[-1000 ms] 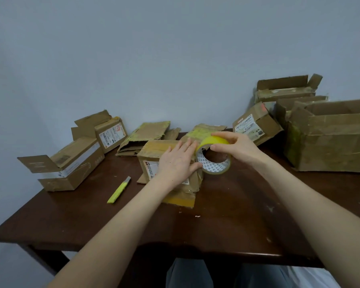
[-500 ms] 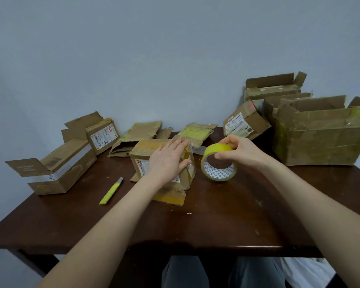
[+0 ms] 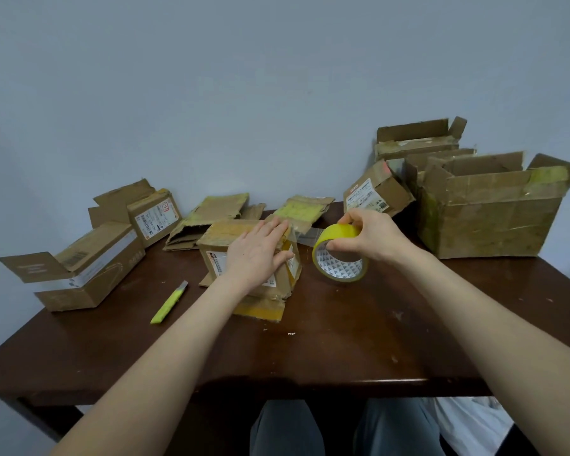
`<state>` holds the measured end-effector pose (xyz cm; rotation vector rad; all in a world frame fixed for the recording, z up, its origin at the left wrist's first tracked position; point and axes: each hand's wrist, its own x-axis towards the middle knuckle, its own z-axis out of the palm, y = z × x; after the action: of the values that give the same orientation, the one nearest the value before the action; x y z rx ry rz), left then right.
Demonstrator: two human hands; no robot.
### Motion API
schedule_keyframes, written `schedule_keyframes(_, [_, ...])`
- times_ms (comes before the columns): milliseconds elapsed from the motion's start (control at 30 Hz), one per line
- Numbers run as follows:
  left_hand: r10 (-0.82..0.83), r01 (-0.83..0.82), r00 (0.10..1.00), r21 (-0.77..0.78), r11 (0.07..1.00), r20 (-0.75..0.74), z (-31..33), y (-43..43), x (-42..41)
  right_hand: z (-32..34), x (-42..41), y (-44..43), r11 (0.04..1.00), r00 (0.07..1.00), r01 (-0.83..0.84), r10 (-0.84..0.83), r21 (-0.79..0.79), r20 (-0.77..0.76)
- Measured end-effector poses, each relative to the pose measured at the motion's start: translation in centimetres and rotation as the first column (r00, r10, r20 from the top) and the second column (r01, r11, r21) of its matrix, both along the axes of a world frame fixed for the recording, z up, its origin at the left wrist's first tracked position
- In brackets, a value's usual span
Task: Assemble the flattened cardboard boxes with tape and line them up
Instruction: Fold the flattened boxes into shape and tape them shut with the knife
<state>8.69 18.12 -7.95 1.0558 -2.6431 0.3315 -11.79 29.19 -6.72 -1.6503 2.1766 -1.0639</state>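
A small brown cardboard box (image 3: 222,245) with a white label stands at the middle of the dark wooden table (image 3: 343,340). My left hand (image 3: 259,255) lies flat on its top and right edge, fingers straight. My right hand (image 3: 367,236) grips a yellow tape roll (image 3: 339,258) just right of the box, close above the table. A clear strip of tape (image 3: 305,236) stretches from the roll to the box top under my left fingers. Flattened cardboard pieces (image 3: 211,217) lie behind the box.
A yellow utility knife (image 3: 169,302) lies left of the box. Two opened boxes (image 3: 89,268) sit at the far left. Several larger open boxes (image 3: 484,212) crowd the back right. A small labelled box (image 3: 374,194) leans there. My knees show under the front edge.
My right hand has pulled the tape roll away to the right of the box, drawing out a strip of tape. My left hand stays pressed on the box top.
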Motion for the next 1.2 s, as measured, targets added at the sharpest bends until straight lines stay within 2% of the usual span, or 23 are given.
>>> schedule_keyframes(100, [0.000,0.000,1.000,-0.010,1.000,-0.002,-0.1,0.1,0.1,0.1,-0.1,0.1,1.000,0.999,0.000,0.001,0.024,-0.040])
schedule_keyframes(200, [0.006,-0.006,1.000,-0.006,1.000,-0.008,-0.2,-0.2,0.5,-0.4,-0.2,0.6,0.992,0.992,0.016,0.001,0.128,-0.129])
schedule_keyframes(300, [0.005,-0.005,1.000,0.025,1.000,-0.020,0.0,-0.8,0.8,-0.7,0.0,0.9,0.998,1.000,0.013,-0.011,0.067,-0.028])
schedule_keyframes(433, [0.021,-0.022,0.995,-0.013,1.000,-0.095,-0.2,-0.1,1.0,-0.7,1.3,0.3,0.999,0.996,-0.022,0.019,0.036,0.082])
schedule_keyframes(500, [-0.024,0.016,0.978,-0.041,0.999,-0.209,-0.5,0.6,1.3,-0.8,2.2,-0.3,1.000,0.996,0.012,-0.014,0.019,0.089])
schedule_keyframes(567, [-0.060,0.019,0.917,-0.108,0.994,-0.394,-0.8,1.4,2.3,-0.5,3.1,-0.8,0.999,0.995,0.038,-0.037,-0.002,0.087])
schedule_keyframes(633, [-0.007,-0.097,0.815,-0.149,0.984,-0.580,-1.0,1.6,4.2,-0.3,3.9,-1.3,1.000,0.996,0.031,-0.031,0.001,0.078])
schedule_keyframes(700, [0.150,-0.246,0.733,-0.052,0.968,-0.663,-1.4,1.2,6.8,-0.2,4.6,-1.7,1.000,0.996,0.013,-0.014,0.011,0.092])
schedule_keyframes(733, [0.279,-0.327,0.730,0.040,0.944,-0.624,-1.8,0.7,8.1,-0.2,4.9,-1.9,1.000,0.995,0.009,-0.010,0.017,0.095])
schedule_keyframes(767, [0.421,-0.416,0.743,0.134,0.899,-0.521,-2.2,0.1,9.3,-0.2,5.2,-2.1,1.000,0.996,0.007,-0.009,0.021,0.090])
schedule_keyframes(833, [0.629,-0.572,0.748,0.273,0.773,-0.213,-3.2,-0.9,11.4,-0.2,5.7,-2.4,1.000,0.997,0.015,-0.017,0.027,0.076])
schedule_keyframes(867, [0.675,-0.624,0.732,0.305,0.719,-0.092,-3.6,-1.1,12.2,-0.2,5.8,-2.5,0.999,0.997,0.014,-0.017,0.032,0.076])
schedule_keyframes(933, [0.698,-0.674,0.715,0.294,0.677,0.032,-4.4,-1.4,13.3,-0.3,5.8,-2.7,0.999,0.997,0.008,-0.011,0.039,0.077])
schedule_keyframes(1067, [0.680,-0.680,0.730,0.187,0.709,0.074,-4.7,-1.4,14.1,-0.3,5.4,-2.5,0.999,0.997,0.011,-0.014,0.037,0.080])
schedule_keyframes(1133, [0.679,-0.653,0.733,0.239,0.718,-0.035,-4.3,-1.1,14.2,-0.3,5.0,-2.4,0.999,0.995,0.017,-0.021,0.040,0.100])
schedule_keyframes(1200, [0.632,-0.574,0.731,0.270,0.773,-0.257,-3.3,-0.5,13.9,-0.5,4.5,-2.2,0.999,0.993,0.022,-0.028,0.046,0.116])
